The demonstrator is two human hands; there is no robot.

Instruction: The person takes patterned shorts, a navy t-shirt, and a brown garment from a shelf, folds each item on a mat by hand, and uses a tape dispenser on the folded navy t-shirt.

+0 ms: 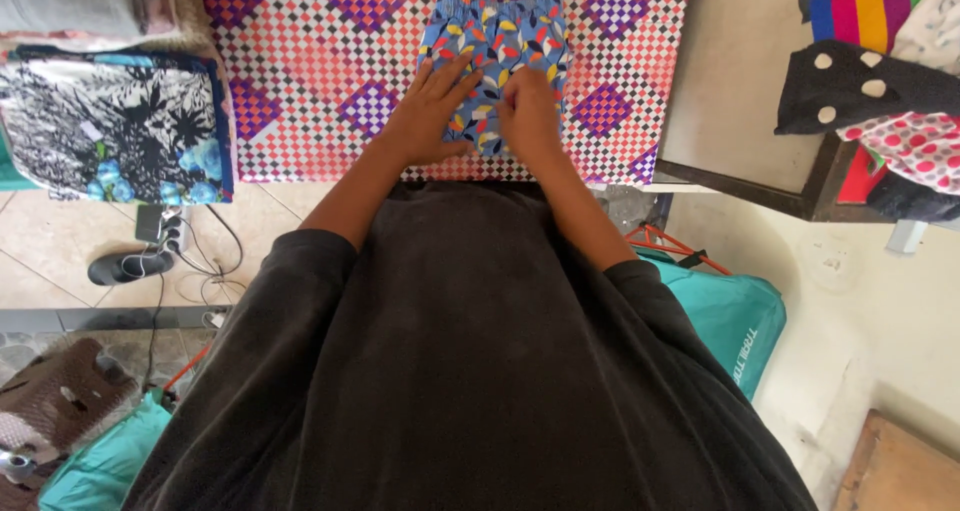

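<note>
A blue garment point(497, 41) with a red, yellow and white leaf print lies folded on a red, white and purple checkered cloth point(330, 61) covering the table. My left hand point(432, 111) lies flat with spread fingers on the garment's lower left part. My right hand point(528, 111) presses on its lower right part, fingers curled on the fabric; whether it pinches a fold I cannot tell. My black shirt fills the lower half of the view.
A black, white and blue floral cloth point(120, 121) lies folded at the left. Polka-dot and striped garments point(880, 81) are piled at the right on a dark frame. A teal bag point(735, 316) stands beside me. Cables and a power strip point(160, 231) lie on the tiled floor.
</note>
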